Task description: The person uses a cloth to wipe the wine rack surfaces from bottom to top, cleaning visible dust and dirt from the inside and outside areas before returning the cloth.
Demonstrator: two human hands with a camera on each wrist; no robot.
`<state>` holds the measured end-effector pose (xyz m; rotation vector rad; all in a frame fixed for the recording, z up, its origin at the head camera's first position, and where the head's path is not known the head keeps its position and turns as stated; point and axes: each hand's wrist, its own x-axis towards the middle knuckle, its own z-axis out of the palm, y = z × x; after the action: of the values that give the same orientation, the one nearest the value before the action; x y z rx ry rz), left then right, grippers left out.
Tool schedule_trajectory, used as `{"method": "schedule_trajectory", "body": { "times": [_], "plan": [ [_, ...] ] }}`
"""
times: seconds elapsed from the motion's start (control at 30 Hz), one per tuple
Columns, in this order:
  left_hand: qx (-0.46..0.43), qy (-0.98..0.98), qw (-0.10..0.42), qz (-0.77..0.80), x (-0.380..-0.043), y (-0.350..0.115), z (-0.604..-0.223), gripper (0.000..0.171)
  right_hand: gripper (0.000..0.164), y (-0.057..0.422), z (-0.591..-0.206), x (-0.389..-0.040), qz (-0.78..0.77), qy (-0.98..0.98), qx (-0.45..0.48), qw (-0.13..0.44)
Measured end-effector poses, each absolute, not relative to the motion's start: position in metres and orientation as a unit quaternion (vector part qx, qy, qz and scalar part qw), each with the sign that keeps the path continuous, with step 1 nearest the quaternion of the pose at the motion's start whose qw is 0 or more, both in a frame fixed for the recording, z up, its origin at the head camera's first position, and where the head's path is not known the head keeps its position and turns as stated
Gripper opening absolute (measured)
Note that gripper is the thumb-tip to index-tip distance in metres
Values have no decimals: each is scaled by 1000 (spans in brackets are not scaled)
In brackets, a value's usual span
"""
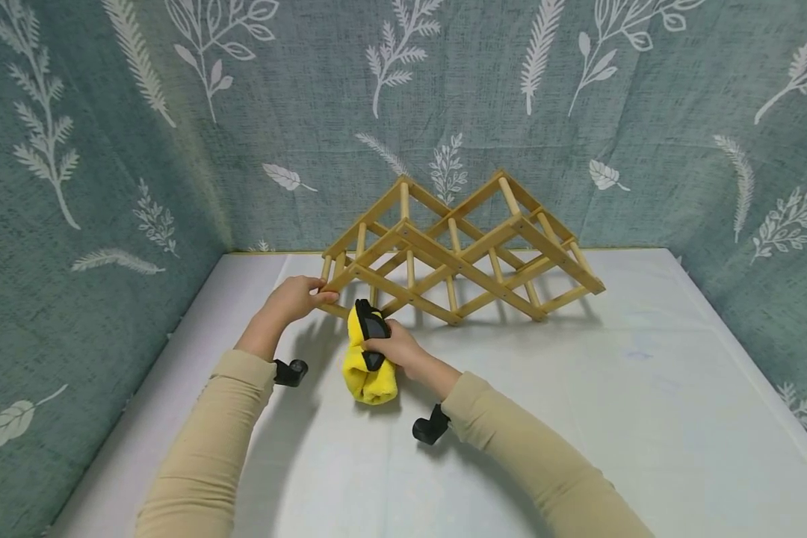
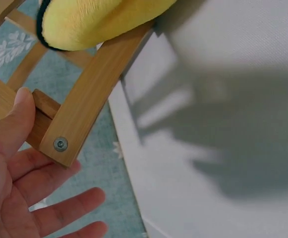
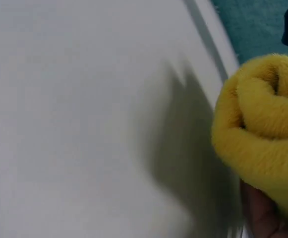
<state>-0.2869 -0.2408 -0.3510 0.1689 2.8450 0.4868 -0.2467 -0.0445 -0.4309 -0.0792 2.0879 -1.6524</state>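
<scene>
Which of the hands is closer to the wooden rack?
Left. The left hand grips the wooden rack at its left end; the right hand is in front, holding a yellow cloth.

curtained-off booth-like space, leaf-printed teal fabric (image 1: 323,90) on three sides, white-topped table (image 1: 645,403)

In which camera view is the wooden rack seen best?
The head view: it shows almost the whole wooden rack. The left wrist view shows only one end, held by the left hand. The right wrist view shows none of it.
</scene>
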Motion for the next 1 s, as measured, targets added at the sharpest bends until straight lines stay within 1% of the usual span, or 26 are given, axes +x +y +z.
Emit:
{"method": "schedule_trajectory", "body": {
  "times": [0.13,0.27,0.37,0.5,0.63,0.77,0.87,1.0],
  "plan": [
    [63,977,122,165,-287,-241,-351,53,69,-29,-431,-246,-543,796,-123,239],
    [68,977,117,163,-286,-242,-351,56,73,-8,-425,-243,-461,829,-208,240],
    [66,978,113,162,-285,-244,-353,57,73,8,-420,-243,-393,858,-247,222],
    [62,980,98,164,-284,-245,-356,55,73,32,-417,-244,-342,881,-252,208],
    [55,981,68,172,-284,-243,-361,52,71,60,-413,-243,-306,893,-269,190],
    [44,982,40,180,-283,-242,-367,51,68,93,-406,-241,-249,910,-296,147],
    [42,982,26,182,-282,-241,-370,51,65,117,-404,-240,-192,928,-295,117],
    [47,981,19,188,-281,-241,-372,52,62,151,-408,-239,-112,949,-285,72]
  ]
}}
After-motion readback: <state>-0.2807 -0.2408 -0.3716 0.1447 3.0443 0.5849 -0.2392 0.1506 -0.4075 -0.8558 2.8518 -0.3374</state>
